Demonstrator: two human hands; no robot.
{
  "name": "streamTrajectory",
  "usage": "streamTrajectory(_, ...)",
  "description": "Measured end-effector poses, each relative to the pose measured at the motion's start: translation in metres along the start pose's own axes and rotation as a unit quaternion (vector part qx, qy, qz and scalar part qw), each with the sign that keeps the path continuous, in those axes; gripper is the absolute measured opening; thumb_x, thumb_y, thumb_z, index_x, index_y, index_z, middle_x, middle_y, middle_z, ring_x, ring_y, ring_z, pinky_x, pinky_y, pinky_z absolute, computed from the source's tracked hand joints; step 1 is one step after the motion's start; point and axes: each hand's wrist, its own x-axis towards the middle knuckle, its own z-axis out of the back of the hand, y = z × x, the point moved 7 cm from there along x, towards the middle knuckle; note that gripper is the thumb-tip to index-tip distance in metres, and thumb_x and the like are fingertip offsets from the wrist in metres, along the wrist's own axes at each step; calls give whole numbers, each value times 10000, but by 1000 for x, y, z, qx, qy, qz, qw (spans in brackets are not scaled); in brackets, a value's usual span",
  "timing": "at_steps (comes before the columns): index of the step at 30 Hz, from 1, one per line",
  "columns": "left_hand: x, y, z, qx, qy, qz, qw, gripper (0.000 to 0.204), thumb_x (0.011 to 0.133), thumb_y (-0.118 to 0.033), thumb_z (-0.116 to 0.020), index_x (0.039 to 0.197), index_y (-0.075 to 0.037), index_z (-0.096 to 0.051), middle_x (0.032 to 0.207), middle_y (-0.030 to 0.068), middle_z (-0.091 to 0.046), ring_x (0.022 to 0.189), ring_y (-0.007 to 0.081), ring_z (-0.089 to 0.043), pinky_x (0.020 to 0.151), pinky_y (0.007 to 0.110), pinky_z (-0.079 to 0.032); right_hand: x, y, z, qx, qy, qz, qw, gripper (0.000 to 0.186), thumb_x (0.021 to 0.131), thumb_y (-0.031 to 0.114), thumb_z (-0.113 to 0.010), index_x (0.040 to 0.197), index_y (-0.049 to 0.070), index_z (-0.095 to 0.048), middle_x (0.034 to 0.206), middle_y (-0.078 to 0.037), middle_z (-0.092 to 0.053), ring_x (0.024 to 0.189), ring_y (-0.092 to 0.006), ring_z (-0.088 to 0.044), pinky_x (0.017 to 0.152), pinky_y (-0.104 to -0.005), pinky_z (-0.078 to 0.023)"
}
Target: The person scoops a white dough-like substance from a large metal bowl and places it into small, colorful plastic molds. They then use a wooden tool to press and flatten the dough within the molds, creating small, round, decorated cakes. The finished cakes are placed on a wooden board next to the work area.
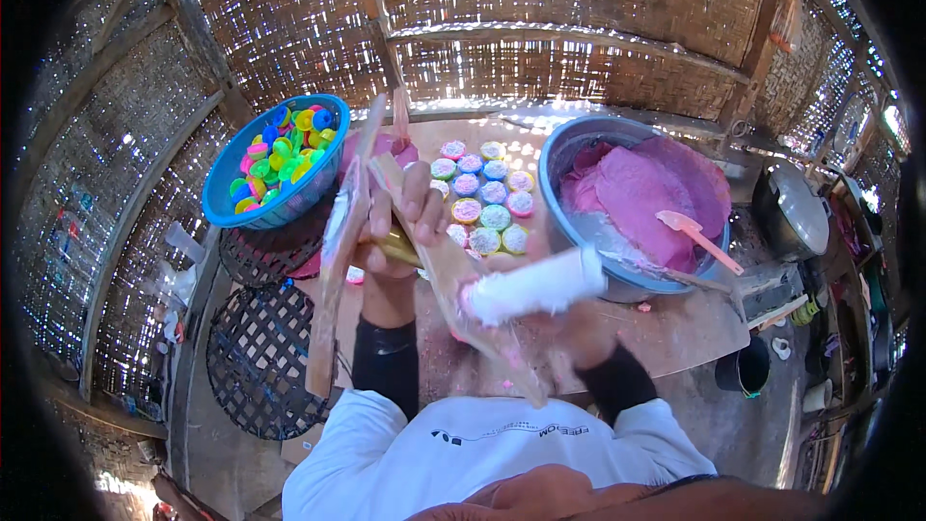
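Note:
My left hand (410, 207) is closed around two long wooden boards held up in front of me. One pale wooden board (338, 299) stands nearly upright; the other wooden board (444, 275) slants down to the right, so they spread apart below. Between them, by my fingers, shows a yellow rounded piece (395, 244). A white cylinder (535, 287) juts from the slanted board, with pink residue at its base. Close below this cylinder is my right hand (586, 333), smeared by motion and partly hidden, so its fingers cannot be made out. Beyond lie several small colourful cups (494, 191) filled with pale crumbly stuff.
A blue basin (217, 203) of bright plastic cups stands at the left. On the right, a large grey-blue tub (552, 169) holds pink powdery material (637, 193) and a pink spatula (702, 239). Black woven baskets (265, 357) lie left; a lidded metal pot (791, 212) stands far right.

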Motion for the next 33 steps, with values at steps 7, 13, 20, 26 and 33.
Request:
streamTrajectory(7,-43,-12,38,185,-204,72,959,399,732,-274,-715,1065,-148,-536,973,21,-504,921,169,-479,780,290,-439,-36,18,-65,569,208,-234,760,724,792,639,-410,1204,47,-462,909,-151,-567,786,-208,-578,539,-291,-503)
streamTrajectory(13,-94,-62,15,748,-271,72,601,352,670,-163,-702,986,-76,-574,868,33,-587,797,152,-581,692,315,-468,-21,70,1,310,39,-140,940,700,848,582,-380,1323,71,-315,989,-175,-497,730,-178,-554,398,-241,-500)
streamTrajectory(20,-63,-29,-56,863,-75,221,447,403,523,-363,-766,806,-97,-659,668,74,-577,625,273,-561,662,388,-430,-15,128,-14,-120,58,117,984,845,837,251,-560,1375,-43,21,1250,-200,-367,1055,-259,-487,850,-340,-428)
streamTrajectory(26,-87,-10,-60,836,-40,278,472,415,457,-392,-754,687,-65,-640,591,100,-550,593,288,-550,659,391,-422,-33,140,-36,-227,156,216,937,906,776,237,-648,1351,-104,-37,1275,-293,-334,1167,-367,-413,951,-424,-346)
streamTrajectory(33,-132,31,-64,781,-61,406,471,380,485,-356,-747,680,-51,-630,606,124,-566,618,302,-571,649,401,-437,-63,104,-55,-293,184,193,918,878,739,246,-690,1346,-67,-137,1255,-331,-341,1144,-463,-400,956,-474,-341)
